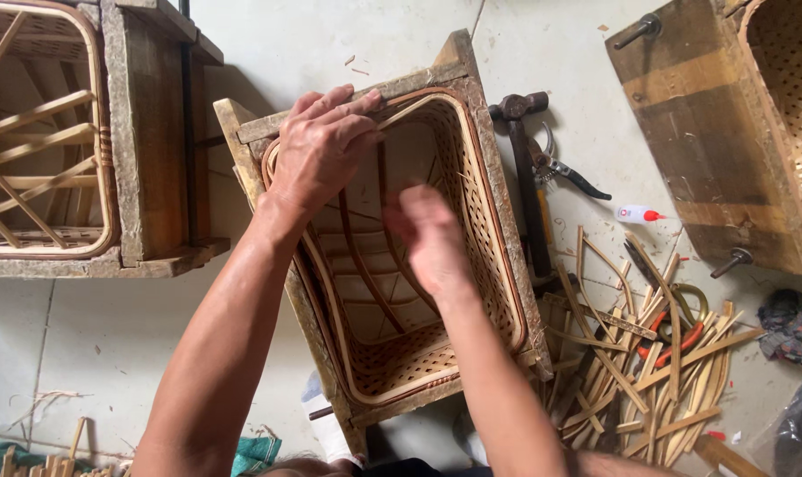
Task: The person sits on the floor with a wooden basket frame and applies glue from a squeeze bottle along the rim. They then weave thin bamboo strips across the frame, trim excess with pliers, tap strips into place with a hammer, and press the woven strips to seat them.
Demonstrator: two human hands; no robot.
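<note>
Woven bamboo formed the rectangular basket (471, 221) that sat inside a rough wooden frame (242, 132) on the pale floor. The left hand (319, 150) lay flat on the far rim, fingers (348, 106) spread and pressing down over the rim's edge, gripping nothing. The right hand (429, 237) was down inside the basket, blurred; whether its fingers pinched one of the thin curved strips (358, 256) beneath them I could not tell. Beyond the right hand's knuckles lay a hammer (524, 168) and pliers (560, 168), with a heap of bamboo slats (639, 371) nearer the wrist.
</note>
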